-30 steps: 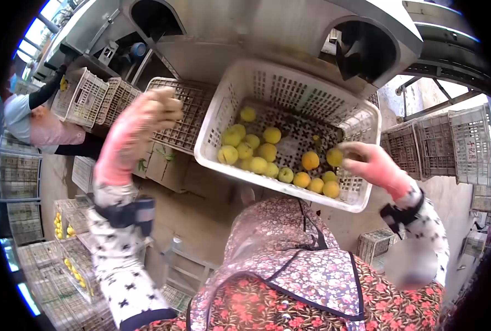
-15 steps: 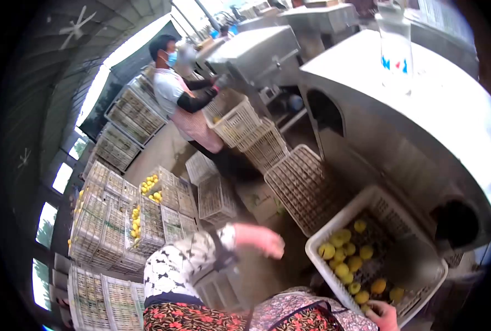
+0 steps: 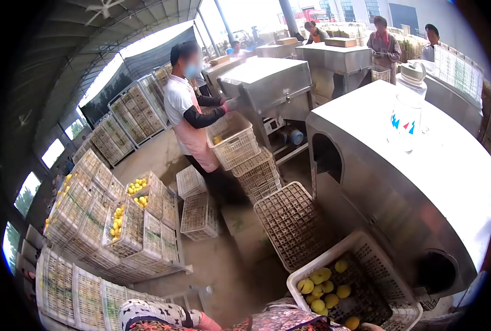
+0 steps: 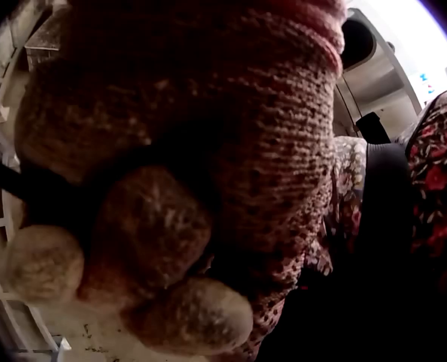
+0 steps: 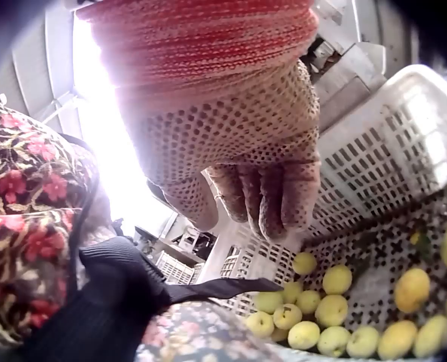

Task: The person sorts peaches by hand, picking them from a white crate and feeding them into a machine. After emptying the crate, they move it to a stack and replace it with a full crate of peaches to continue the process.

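Note:
A pale slatted plastic crate (image 3: 386, 276) holding yellow-green fruit (image 3: 331, 300) stands at the lower right of the head view. In the right wrist view, the gloved right hand (image 5: 231, 139) hangs above the crate's near side, fingers pointing down and holding nothing; the fruit (image 5: 331, 310) lies beneath. Only a sliver of that hand (image 3: 370, 327) shows at the head view's bottom edge. The left hand (image 4: 163, 226) fills the left wrist view, fingers loosely bent, with no object seen in it; the head view shows just its pink cuff (image 3: 207, 322).
An upturned crate (image 3: 289, 220) is beside the fruit crate. Behind stands a metal machine (image 3: 377, 182) with a clear bottle (image 3: 406, 118) on top. A masked person (image 3: 184, 110) works at stacked crates (image 3: 234, 143). Crates of yellow fruit (image 3: 116, 220) stand left.
The head view has swung up and left, showing more of the room. The left hand has lowered from beside the crate toward the body. Both hands have slipped mostly below the head view.

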`<state>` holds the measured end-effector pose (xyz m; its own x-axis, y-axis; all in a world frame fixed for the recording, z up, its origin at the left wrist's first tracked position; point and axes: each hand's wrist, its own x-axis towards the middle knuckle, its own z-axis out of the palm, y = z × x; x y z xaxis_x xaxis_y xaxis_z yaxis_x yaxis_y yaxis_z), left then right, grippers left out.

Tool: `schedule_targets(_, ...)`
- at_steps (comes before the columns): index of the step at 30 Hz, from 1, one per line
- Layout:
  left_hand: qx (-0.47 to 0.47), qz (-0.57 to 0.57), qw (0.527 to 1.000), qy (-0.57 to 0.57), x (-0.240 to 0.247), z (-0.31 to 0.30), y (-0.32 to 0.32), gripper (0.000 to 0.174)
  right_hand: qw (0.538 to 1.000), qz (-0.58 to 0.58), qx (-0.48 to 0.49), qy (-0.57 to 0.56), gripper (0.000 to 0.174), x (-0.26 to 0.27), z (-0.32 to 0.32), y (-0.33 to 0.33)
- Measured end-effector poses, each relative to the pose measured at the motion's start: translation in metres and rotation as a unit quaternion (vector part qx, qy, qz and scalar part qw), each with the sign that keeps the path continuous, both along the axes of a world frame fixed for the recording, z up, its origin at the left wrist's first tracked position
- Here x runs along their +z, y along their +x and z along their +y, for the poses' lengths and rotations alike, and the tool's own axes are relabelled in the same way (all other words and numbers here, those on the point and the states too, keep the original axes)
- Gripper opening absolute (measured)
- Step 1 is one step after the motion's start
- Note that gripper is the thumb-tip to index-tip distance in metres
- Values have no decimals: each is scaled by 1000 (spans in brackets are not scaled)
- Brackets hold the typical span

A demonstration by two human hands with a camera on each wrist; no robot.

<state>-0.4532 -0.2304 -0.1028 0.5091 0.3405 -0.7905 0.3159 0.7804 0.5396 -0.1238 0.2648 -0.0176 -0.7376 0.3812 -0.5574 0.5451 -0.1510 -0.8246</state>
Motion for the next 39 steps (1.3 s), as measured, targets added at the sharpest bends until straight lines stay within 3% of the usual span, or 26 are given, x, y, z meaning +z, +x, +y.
schedule_targets(7,-106,-89,988,63,-28,55,-74,25,989,-59,-29,134,28,14,-9,-42)
schedule_targets(8,-129,-110,985,39,-32,52,-85,26,961,18,0,275,28,11,-13,-41)
schedule_targets(9,-139,-111,984,6,-22,48,-100,27,958,3,-10,288,29,34,-19,-52)
schedule_targets(11,-172,-103,977,-71,-12,56,-133,30,962,-63,-21,265,34,29,-19,-44)
schedule_targets(15,-239,-64,959,-137,-5,75,-165,35,952,-88,3,293,38,16,-8,-38)
schedule_targets(19,-273,-53,952,-127,3,97,-168,41,955,-99,49,276,42,-37,28,-60)
schedule_targets(22,-293,-16,954,-62,14,148,-160,45,923,-185,151,302,47,-91,59,-93)
schedule_targets(23,-265,32,963,-21,22,171,-153,47,900,-182,199,342,51,-130,64,-101)
schedule_targets(24,-104,94,990,-21,42,202,-145,47,894,-185,233,335,55,-153,67,-114)
schedule_targets(25,-131,143,981,-11,57,243,-137,43,888,-187,266,325,58,-177,67,-129)
schedule_targets(26,2,146,989,22,69,264,-126,36,880,-191,299,315,62,-198,65,-139)
schedule_targets(29,207,98,970,77,75,302,-101,31,824,-109,370,415,68,-244,51,-156)
schedule_targets(32,192,176,948,183,58,341,-87,32,811,-148,393,407,75,-288,43,-171)
schedule_targets(35,98,215,885,401,45,372,-70,37,917,-187,274,222,86,-267,56,-167)
schedule_targets(37,9,239,862,446,27,393,-57,39,985,-82,70,137,93,-241,54,-138)
schedule_targets(38,-32,247,844,476,14,408,-47,40,994,-27,-34,102,97,-221,55,-122)
schedule_targets(39,-121,268,865,406,1,426,-34,47,990,46,-119,55,96,-193,51,-107)
